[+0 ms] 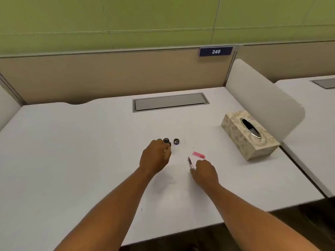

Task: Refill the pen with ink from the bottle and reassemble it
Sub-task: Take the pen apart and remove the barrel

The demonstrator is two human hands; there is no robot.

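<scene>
A small dark ink bottle [166, 140] stands uncapped near the middle of the white desk [72, 160], mostly hidden behind my left hand [156, 156], whose fingers curl round it. Its dark cap [176, 141] lies just to the right, apart from the bottle. My right hand [204, 172] pinches the thin inner part of the pen [190, 163], with the nib end pointing up and away from me. The pink pen barrel [198, 154] lies on the desk just beyond my right hand.
A patterned tissue box [241, 140] stands at the right, next to a white side divider [262, 98]. A grey cable hatch [170, 102] is set into the desk at the back. A beige partition runs behind.
</scene>
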